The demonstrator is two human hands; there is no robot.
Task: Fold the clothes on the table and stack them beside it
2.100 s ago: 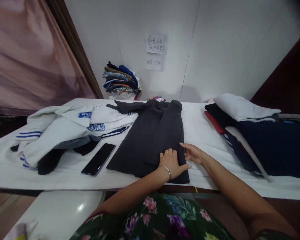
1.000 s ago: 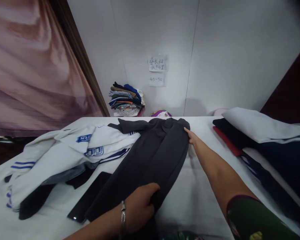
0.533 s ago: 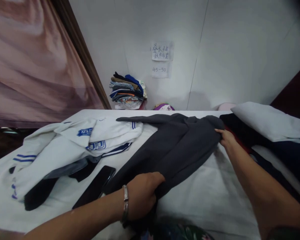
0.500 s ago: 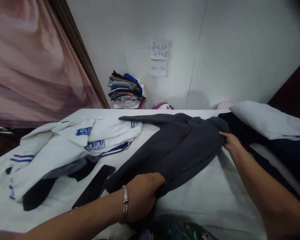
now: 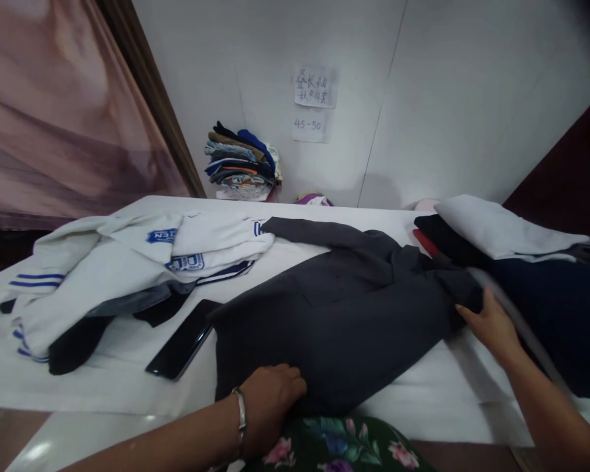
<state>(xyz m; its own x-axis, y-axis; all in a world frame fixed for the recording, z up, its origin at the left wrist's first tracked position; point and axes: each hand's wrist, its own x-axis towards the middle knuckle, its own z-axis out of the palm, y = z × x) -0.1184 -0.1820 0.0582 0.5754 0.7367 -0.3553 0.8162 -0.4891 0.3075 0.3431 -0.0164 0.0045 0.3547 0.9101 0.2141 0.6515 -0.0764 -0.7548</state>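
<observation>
A dark grey long-sleeved jacket [image 5: 334,308] lies spread across the white-covered table [image 5: 196,403], one sleeve reaching toward the back left. My left hand [image 5: 271,400], with a silver bracelet at its wrist, is closed on the jacket's near edge. At the jacket's right end, my right hand [image 5: 494,324] pinches the cloth between thumb and fingers, slightly raised. A black phone [image 5: 184,341] lies just left of the jacket. Beyond it, white clothing with blue stripes [image 5: 122,262] is heaped over darker pieces, touched by the sleeve's cuff.
On the right lie a folded white garment [image 5: 506,229] and dark navy clothing [image 5: 555,321]. A stack of folded clothes [image 5: 243,160] stands behind the table by the wall. Handwritten paper signs [image 5: 316,85] hang there. A pinkish curtain [image 5: 69,105] covers the left side.
My right hand has moved right and slightly nearer, pulling the jacket's right end along. The jacket is spread wider and flatter. My left hand has shifted slightly down and left.
</observation>
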